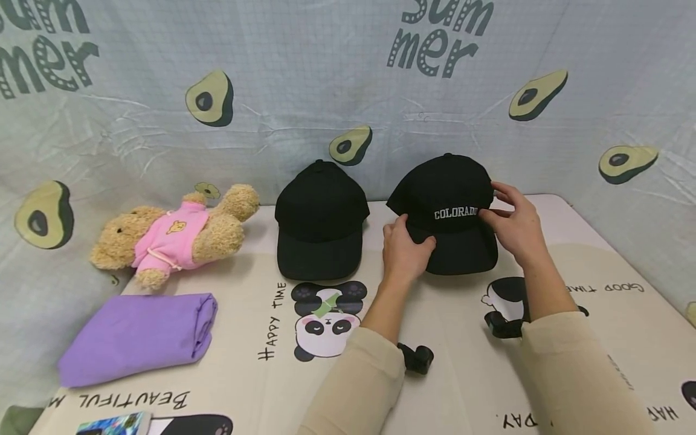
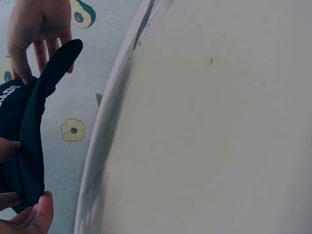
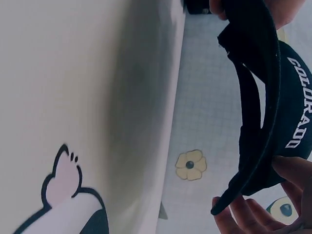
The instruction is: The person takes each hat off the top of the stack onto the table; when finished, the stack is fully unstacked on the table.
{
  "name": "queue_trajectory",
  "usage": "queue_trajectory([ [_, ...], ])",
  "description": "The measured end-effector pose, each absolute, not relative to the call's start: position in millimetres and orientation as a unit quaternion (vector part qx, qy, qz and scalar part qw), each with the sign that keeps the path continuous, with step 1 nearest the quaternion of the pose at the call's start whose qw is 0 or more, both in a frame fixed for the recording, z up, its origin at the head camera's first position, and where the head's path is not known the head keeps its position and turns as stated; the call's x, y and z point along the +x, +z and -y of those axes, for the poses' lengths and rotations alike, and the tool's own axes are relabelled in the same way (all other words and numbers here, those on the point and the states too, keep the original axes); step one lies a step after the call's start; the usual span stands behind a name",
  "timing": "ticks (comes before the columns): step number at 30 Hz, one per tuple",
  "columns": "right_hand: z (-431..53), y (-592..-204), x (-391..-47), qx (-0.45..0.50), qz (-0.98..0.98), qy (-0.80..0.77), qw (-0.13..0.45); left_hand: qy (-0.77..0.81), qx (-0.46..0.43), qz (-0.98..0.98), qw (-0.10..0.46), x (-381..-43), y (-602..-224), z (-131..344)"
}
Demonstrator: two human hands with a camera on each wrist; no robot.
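Note:
Both hands hold a black cap (image 1: 454, 181) with white COLORADO lettering, its brim toward me. My left hand (image 1: 406, 251) pinches the cap's left side where the brim meets the crown. On the other side my right hand (image 1: 513, 223) has its thumb by the last letter and its fingers behind the edge. In the right wrist view, the back strap (image 3: 249, 97) and the opening under the cap show, and the right hand (image 3: 273, 209) grips near the brim's end. A second, plain black cap (image 1: 321, 211) sits just left of the held one.
A teddy bear (image 1: 179, 232) in a pink top lies at the back left. In front of it is a folded purple cloth (image 1: 138, 338). A colourful box-like item (image 1: 114, 425) is cut off at the lower edge. A patterned curtain (image 1: 304, 78) hangs behind the printed table cover (image 1: 462, 374).

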State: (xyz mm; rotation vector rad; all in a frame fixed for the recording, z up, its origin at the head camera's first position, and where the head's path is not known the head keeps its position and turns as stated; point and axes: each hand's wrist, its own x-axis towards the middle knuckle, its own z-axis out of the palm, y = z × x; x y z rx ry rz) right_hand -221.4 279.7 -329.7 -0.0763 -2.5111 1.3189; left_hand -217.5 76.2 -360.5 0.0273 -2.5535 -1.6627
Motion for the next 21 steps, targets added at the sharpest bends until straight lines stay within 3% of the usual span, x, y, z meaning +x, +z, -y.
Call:
queue_trajectory([
  [21, -308.7, -334.5, -220.8, -0.043, 0.886, 0.442, 0.136, -0.511, -0.043, 0.858, 0.016, -226.8, -366.2, -93.0],
])
